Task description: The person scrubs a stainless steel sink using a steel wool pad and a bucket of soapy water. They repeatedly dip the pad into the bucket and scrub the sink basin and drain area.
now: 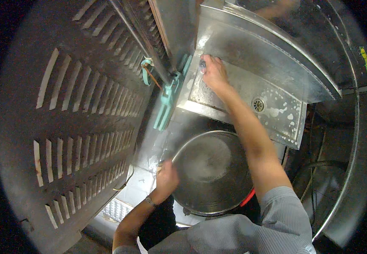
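My right hand (215, 71) reaches into the far left corner of a shallow stainless-steel sink basin (199, 106). Its fingers close around a small, shiny, dark object (203, 66), possibly a wire scouring pad. Nearer to me is a large round metal pan (208, 158) with a pale, worn patch inside. My left hand (167, 177), blurred and wearing a metal bracelet or watch band (149, 200), grips the pan's left edge; the fingers hide the exact hold. A slotted drain (258, 104) sits in the basin, with whitish foam or water spots (278, 111) around it.
Left of the basin stands a mop with a turquoise head (167, 98) and metal pole (139, 41). Louvred metal panels (85, 95) line the left side. A red strip (248, 197) shows beside the pan. Dark hoses (323, 163) run at the right, above a tiled floor (139, 181).
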`<action>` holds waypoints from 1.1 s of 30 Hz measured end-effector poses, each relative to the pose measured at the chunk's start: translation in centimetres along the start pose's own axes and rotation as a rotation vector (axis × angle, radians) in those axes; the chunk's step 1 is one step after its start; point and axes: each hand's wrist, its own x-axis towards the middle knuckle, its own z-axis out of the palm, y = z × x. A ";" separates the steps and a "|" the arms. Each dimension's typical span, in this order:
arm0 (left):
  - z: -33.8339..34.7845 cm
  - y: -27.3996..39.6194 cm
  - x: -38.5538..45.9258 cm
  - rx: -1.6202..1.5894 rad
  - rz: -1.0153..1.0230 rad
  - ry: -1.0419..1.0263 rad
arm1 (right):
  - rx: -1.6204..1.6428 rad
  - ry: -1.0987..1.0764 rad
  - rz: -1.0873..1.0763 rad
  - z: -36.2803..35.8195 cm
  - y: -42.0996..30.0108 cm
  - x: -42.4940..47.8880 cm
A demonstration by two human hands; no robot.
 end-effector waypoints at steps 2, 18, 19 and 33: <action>0.1 -0.3 0.0 0.007 -0.009 -0.038 | -0.006 0.034 0.047 0.2 0.1 -0.5; 0.1 -0.5 0.0 -0.024 -0.063 -0.044 | -0.003 0.025 -0.355 1.3 2.0 -3.0; 0.2 -0.8 0.1 0.001 -0.038 -0.030 | -0.068 0.139 -0.349 1.6 1.9 -2.1; 0.3 -1.2 -0.1 -0.001 0.043 -0.017 | -0.107 0.179 -0.003 2.0 0.4 1.2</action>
